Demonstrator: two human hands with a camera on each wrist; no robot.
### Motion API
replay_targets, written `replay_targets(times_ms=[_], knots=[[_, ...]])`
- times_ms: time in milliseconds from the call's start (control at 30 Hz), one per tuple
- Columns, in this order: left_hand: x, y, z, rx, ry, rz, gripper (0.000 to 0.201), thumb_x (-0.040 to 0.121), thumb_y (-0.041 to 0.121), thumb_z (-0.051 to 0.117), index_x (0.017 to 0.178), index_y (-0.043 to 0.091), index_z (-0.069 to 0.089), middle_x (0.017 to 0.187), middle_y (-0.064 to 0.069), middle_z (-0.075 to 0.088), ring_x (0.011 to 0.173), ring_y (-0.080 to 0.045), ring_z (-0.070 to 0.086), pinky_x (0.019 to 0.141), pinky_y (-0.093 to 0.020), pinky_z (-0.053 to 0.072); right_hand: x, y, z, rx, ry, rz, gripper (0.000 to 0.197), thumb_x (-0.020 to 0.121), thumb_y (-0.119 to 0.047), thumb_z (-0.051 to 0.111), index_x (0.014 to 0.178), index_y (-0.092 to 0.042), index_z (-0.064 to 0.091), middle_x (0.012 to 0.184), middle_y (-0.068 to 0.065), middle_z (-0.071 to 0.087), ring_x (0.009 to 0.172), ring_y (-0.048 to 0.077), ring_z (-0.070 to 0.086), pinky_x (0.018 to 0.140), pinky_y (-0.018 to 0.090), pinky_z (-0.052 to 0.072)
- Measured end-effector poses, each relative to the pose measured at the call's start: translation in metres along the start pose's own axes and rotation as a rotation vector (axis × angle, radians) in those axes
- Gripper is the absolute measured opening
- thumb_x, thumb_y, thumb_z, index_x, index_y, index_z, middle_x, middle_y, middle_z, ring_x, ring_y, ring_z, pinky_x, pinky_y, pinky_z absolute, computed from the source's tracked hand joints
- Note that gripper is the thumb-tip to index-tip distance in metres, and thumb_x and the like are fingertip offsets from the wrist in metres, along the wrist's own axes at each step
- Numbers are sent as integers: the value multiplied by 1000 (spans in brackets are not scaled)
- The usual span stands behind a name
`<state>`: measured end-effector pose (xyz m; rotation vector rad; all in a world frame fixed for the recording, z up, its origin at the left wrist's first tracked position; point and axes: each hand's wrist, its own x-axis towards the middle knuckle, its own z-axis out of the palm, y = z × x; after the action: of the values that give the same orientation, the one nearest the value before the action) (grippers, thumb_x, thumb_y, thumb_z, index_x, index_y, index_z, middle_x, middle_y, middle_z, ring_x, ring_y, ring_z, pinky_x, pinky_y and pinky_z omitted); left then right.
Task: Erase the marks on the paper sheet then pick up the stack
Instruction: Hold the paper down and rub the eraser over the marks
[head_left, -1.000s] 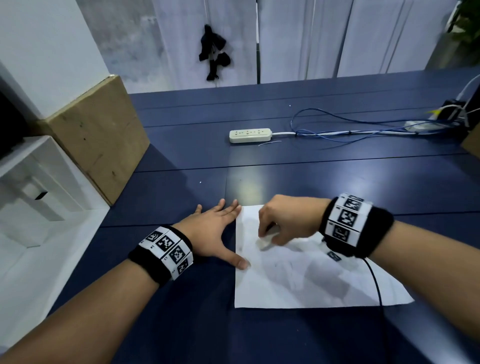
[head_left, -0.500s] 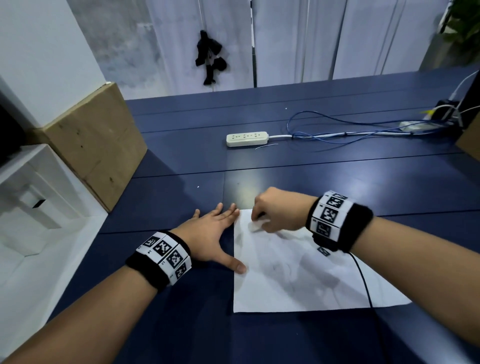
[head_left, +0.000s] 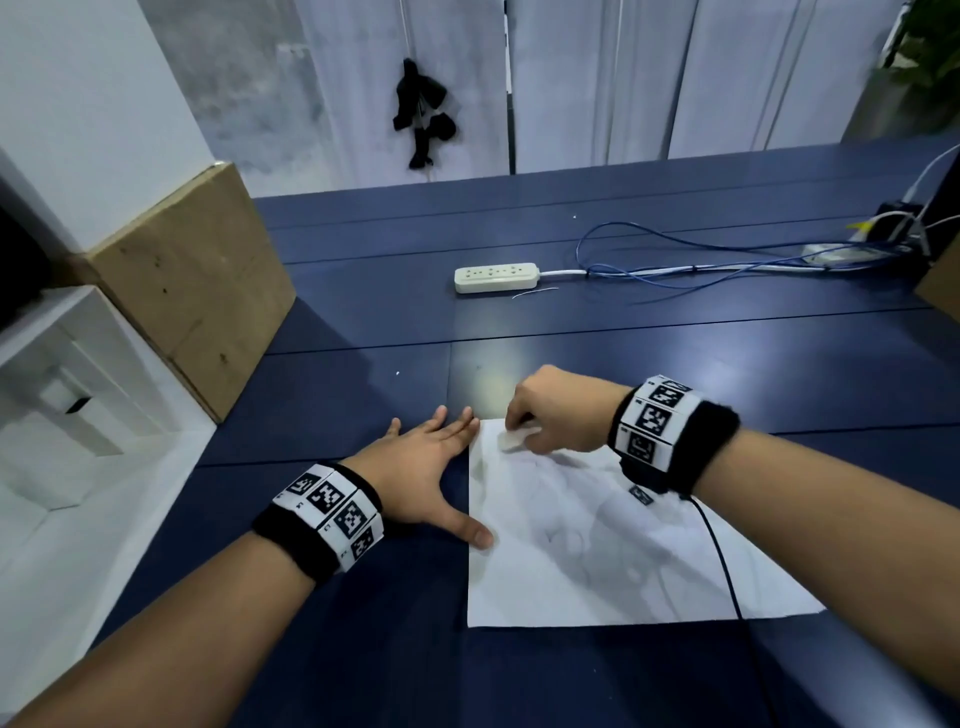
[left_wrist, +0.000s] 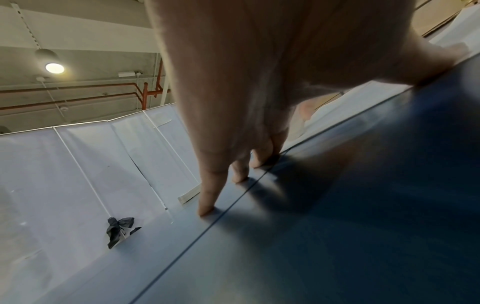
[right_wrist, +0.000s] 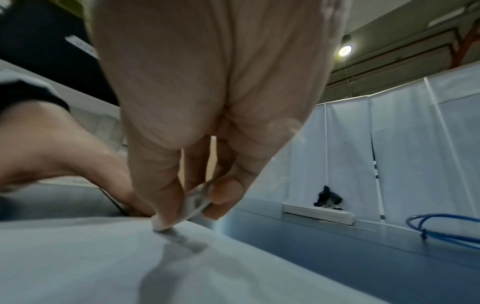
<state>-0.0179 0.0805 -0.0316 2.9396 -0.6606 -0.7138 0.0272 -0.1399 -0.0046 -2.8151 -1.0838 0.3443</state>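
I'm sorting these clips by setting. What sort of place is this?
Probably a makeshift indoor workspace, maybe a recording booth: a wide dark blue table ringed by white curtain partitions, a white power strip with loose blue cables, and exposed red ceiling pipes.

I see a dark blue table (head_left: 675, 364) running back to white curtain panels (head_left: 597, 78), where a black bundle (head_left: 422, 122) hangs at a seam. A cardboard box (head_left: 192, 291) stands at the table's left edge beside a white shelf (head_left: 67, 364), and a power strip (head_left: 496, 277) lies with blue cables (head_left: 701, 260) farther back. Overhead, I see a round ceiling lamp (left_wrist: 54, 67) lit near red pipes (left_wrist: 78, 98).
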Motion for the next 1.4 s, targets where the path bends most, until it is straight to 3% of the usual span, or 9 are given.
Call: replay_targets(times_ms=[133, 300, 433, 533, 767, 900, 1000, 1200, 1400], knots=[[0, -1, 0, -8, 0, 4, 145, 49, 97, 59, 159, 31, -9, 163, 19, -18, 151, -8, -18, 121, -62, -3, 0, 4, 4, 18, 17, 8, 28, 77, -17, 67, 104, -13, 74, 98, 9, 73, 93, 32, 64, 78, 34, 52], [1, -1, 0, -8, -3, 3, 146, 49, 97, 59, 159, 30, -10, 162, 20, -19, 150, -6, -20, 121, -61, -3, -25, -7, 8, 94, -189, -100, 31, 76, -26, 71, 106, -25, 75, 98, -5, 72, 85, 16, 64, 79, 31, 54], [-1, 0, -1, -7, 5, -1, 145, 50, 96, 61, 159, 30, -8, 163, 19, -17, 151, -8, -18, 121, -62, -2, 1, 0, -2, 4, 1, 4, 32, 80, -19, 68, 111, -15, 74, 104, 8, 73, 97, 29, 65, 84, 37, 53], [-1, 1, -1, -9, 3, -2, 144, 50, 96, 61, 159, 31, -8, 163, 18, -16, 151, -8, -17, 121, -61, -2, 8, 7, -3, -25, 19, 60, 29, 82, -18, 65, 109, -12, 74, 99, 11, 73, 96, 33, 63, 80, 40, 53], [0, -1, 0, -4, 3, 1, 146, 50, 96, 60, 159, 29, -10, 163, 19, -18, 150, -7, -20, 121, -61, -2, -30, -5, 5, 74, -201, -115, 31, 76, -23, 71, 107, -23, 75, 98, -2, 72, 88, 18, 64, 81, 32, 53], [-1, 1, -1, -5, 5, -1, 145, 50, 96, 61, 159, 30, -7, 163, 18, -16, 151, -8, -18, 121, -61, -2, -3, 2, -3, -17, -25, 1, 35, 79, -17, 66, 114, -17, 73, 104, 8, 72, 100, 31, 62, 85, 38, 53], [-1, 2, -2, -2, 6, -2, 144, 50, 96, 60, 159, 30, -7, 164, 18, -16, 151, -9, -17, 121, -62, -2, 4, 9, -6, -2, -2, 46, 35, 80, -17, 65, 115, -15, 73, 107, 9, 72, 103, 31, 61, 86, 37, 52], [0, 0, 0, 1, -2, 0, 145, 50, 97, 59, 159, 30, -10, 162, 20, -19, 150, -7, -20, 121, -60, -3, -34, -7, 5, 98, -232, -83, 32, 74, -27, 72, 106, -25, 75, 95, -4, 73, 86, 18, 65, 78, 32, 54], [-1, 2, -2, 2, -6, -4, 145, 50, 96, 59, 159, 29, -8, 163, 18, -18, 150, -8, -19, 121, -61, -3, -1, 6, -9, 39, 25, 62, 32, 80, -17, 67, 111, -15, 74, 101, 9, 74, 97, 30, 65, 81, 34, 53]])
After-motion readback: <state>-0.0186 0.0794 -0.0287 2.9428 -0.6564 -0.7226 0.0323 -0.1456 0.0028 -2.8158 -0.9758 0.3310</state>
